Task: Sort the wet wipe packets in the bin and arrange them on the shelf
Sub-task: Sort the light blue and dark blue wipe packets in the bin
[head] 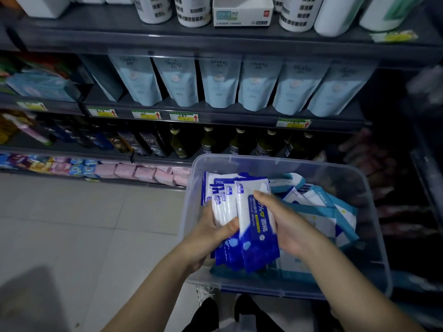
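A clear plastic bin (374,236) sits low in front of the shelves. Inside it my left hand (211,238) grips a stack of dark blue and white wet wipe packets (230,207) from the left, thumb across the front. My right hand (285,224) holds the front packet (254,226) of that stack from the right, fingers reaching over its top edge. Light teal and white wipe packets (318,207) lie loose in the right half of the bin.
Dark shelves (215,118) rise behind the bin, holding pale blue pouches (220,80), bottles (239,142) and white tubs (191,10). Pink and blue packs (134,172) line the lowest shelf at left. Pale tiled floor (84,224) spreads to the left; my feet are under the bin.
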`<state>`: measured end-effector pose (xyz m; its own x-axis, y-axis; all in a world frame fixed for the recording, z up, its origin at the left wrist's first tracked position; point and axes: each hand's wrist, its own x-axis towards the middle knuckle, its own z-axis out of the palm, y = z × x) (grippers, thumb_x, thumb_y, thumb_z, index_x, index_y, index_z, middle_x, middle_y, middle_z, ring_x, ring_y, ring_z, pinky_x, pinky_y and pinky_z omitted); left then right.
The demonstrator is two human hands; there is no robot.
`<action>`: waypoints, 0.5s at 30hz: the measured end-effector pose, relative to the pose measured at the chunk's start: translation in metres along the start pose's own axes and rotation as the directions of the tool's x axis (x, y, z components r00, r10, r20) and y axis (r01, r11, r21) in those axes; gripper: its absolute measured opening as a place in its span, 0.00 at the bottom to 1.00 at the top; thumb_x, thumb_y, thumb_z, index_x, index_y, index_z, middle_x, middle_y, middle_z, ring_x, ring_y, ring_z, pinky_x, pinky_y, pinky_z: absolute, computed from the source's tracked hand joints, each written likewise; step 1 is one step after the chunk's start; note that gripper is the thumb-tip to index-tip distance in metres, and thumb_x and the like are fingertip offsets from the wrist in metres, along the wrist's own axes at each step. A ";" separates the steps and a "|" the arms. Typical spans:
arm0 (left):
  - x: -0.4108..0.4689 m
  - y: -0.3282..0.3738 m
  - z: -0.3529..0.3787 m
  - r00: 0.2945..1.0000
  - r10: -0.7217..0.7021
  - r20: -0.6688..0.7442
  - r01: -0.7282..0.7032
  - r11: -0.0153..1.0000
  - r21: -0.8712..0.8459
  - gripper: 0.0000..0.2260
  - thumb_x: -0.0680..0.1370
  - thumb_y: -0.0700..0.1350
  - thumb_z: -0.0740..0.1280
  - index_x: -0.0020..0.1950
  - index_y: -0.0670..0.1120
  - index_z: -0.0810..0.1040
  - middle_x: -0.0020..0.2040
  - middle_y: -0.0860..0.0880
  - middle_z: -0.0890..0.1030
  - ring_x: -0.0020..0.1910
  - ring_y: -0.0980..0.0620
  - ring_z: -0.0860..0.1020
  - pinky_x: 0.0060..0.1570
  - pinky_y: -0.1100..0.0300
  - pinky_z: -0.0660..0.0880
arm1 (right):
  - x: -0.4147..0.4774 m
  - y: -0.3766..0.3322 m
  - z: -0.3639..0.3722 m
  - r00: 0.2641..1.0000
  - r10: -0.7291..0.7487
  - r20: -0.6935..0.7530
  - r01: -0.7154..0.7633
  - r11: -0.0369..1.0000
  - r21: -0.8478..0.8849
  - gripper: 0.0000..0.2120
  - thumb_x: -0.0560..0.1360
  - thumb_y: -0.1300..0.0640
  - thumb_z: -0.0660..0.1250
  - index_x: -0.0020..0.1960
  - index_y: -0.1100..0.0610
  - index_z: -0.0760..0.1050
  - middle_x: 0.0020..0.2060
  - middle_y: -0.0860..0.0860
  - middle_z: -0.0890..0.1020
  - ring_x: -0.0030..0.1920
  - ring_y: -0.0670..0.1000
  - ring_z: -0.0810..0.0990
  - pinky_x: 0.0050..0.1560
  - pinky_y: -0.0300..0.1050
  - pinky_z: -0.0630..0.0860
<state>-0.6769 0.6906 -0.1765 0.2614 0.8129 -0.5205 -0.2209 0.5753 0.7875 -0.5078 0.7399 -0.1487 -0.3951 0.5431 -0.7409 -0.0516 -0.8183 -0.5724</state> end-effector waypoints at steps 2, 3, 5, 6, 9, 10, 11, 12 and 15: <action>0.000 -0.009 0.007 1.000 -0.009 0.029 0.009 1.000 0.006 0.42 0.52 0.65 0.79 0.62 0.61 0.67 0.58 0.55 0.81 0.57 0.52 0.80 0.53 0.53 0.79 | 0.002 0.010 -0.010 0.998 0.064 0.000 -0.064 0.996 0.063 0.28 0.65 0.45 0.70 0.63 0.51 0.73 0.52 0.56 0.83 0.53 0.58 0.82 0.50 0.55 0.78; -0.001 -0.013 0.010 0.999 -0.026 0.042 0.026 1.000 0.002 0.41 0.53 0.65 0.79 0.62 0.61 0.67 0.57 0.57 0.81 0.57 0.53 0.80 0.51 0.55 0.79 | 0.002 0.016 -0.013 0.996 0.094 -0.013 -0.092 0.991 0.097 0.27 0.64 0.46 0.70 0.61 0.53 0.75 0.51 0.57 0.84 0.51 0.58 0.82 0.49 0.55 0.78; -0.002 -0.020 0.014 0.996 -0.073 0.046 0.073 0.997 -0.010 0.42 0.54 0.65 0.78 0.64 0.59 0.66 0.57 0.56 0.81 0.57 0.54 0.80 0.49 0.57 0.79 | 0.006 0.025 -0.017 0.989 0.142 -0.037 -0.134 0.978 0.159 0.26 0.62 0.47 0.71 0.59 0.55 0.77 0.50 0.58 0.84 0.50 0.58 0.82 0.51 0.55 0.77; -0.002 -0.023 0.014 0.994 -0.098 0.042 0.099 0.995 -0.017 0.41 0.57 0.65 0.76 0.66 0.57 0.66 0.58 0.55 0.81 0.57 0.54 0.80 0.48 0.58 0.79 | 0.008 0.030 -0.019 0.987 0.154 -0.040 -0.145 0.973 0.179 0.26 0.62 0.47 0.71 0.58 0.55 0.78 0.50 0.59 0.84 0.50 0.59 0.82 0.52 0.55 0.76; -0.001 -0.026 0.010 0.975 -0.223 0.019 0.224 0.973 -0.048 0.34 0.66 0.66 0.65 0.69 0.55 0.63 0.60 0.51 0.79 0.55 0.53 0.81 0.46 0.57 0.80 | 0.017 0.039 -0.019 0.986 0.160 -0.053 -0.145 0.965 0.216 0.22 0.63 0.48 0.71 0.54 0.55 0.80 0.48 0.58 0.84 0.47 0.58 0.83 0.53 0.55 0.76; 0.000 -0.026 0.009 0.966 -0.258 0.001 0.257 0.965 -0.048 0.36 0.66 0.70 0.63 0.69 0.55 0.63 0.61 0.50 0.79 0.55 0.52 0.81 0.48 0.55 0.80 | 0.020 0.040 -0.018 0.983 0.169 -0.078 -0.148 0.964 0.221 0.21 0.62 0.48 0.71 0.52 0.55 0.80 0.46 0.58 0.85 0.45 0.58 0.83 0.52 0.55 0.76; 0.002 -0.027 0.007 0.960 -0.280 -0.013 0.279 0.959 -0.038 0.39 0.63 0.74 0.62 0.69 0.55 0.64 0.61 0.50 0.79 0.55 0.51 0.81 0.52 0.53 0.79 | 0.023 0.042 -0.015 0.978 0.183 -0.101 -0.157 0.962 0.225 0.21 0.61 0.48 0.72 0.51 0.55 0.80 0.44 0.58 0.85 0.45 0.58 0.83 0.52 0.55 0.77; 0.004 -0.026 0.005 0.953 -0.303 -0.029 0.302 0.953 -0.033 0.41 0.62 0.76 0.59 0.68 0.55 0.66 0.60 0.49 0.80 0.55 0.50 0.81 0.55 0.51 0.78 | 0.028 0.045 -0.011 0.973 0.200 -0.117 -0.170 0.959 0.226 0.22 0.59 0.48 0.73 0.51 0.55 0.80 0.43 0.58 0.85 0.45 0.58 0.83 0.52 0.56 0.77; 0.008 -0.020 0.000 0.958 -0.271 -0.090 0.267 0.962 -0.052 0.30 0.70 0.70 0.50 0.64 0.56 0.72 0.55 0.49 0.83 0.52 0.51 0.82 0.49 0.56 0.80 | 0.041 0.055 0.001 0.980 0.169 -0.108 -0.143 0.965 0.221 0.24 0.58 0.48 0.74 0.53 0.54 0.79 0.43 0.57 0.85 0.45 0.57 0.83 0.50 0.55 0.78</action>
<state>-0.6704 0.6856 -0.1967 0.2258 0.6312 -0.7420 -0.1918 0.7756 0.6014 -0.5278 0.7171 -0.2104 -0.2972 0.4137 -0.8605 -0.1962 -0.9085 -0.3690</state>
